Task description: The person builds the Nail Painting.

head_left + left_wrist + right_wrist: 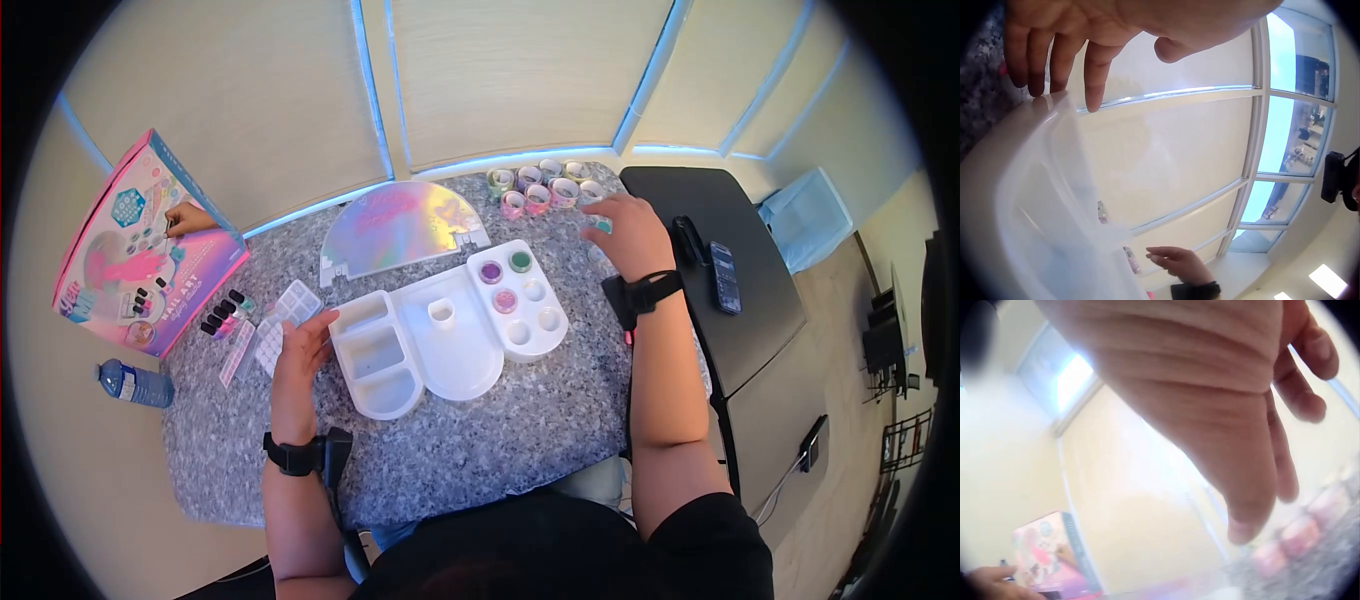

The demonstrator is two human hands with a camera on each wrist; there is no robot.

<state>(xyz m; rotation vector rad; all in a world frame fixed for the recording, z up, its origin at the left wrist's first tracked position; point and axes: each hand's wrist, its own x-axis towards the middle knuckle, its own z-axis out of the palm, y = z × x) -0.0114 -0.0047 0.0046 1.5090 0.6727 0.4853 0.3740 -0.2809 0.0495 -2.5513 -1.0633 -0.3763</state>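
Showing tray pots, head view only

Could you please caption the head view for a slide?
Left hand at a white tray, right hand near small jars.

Head looks down — 2 wrist views, closer, face the wall — head, left share the tray.

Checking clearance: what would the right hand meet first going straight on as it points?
Probably the clustered small, round, multicoloured, plastic-looking pots, just ahead of the right hand. Height is unclear, so it may pass above them.
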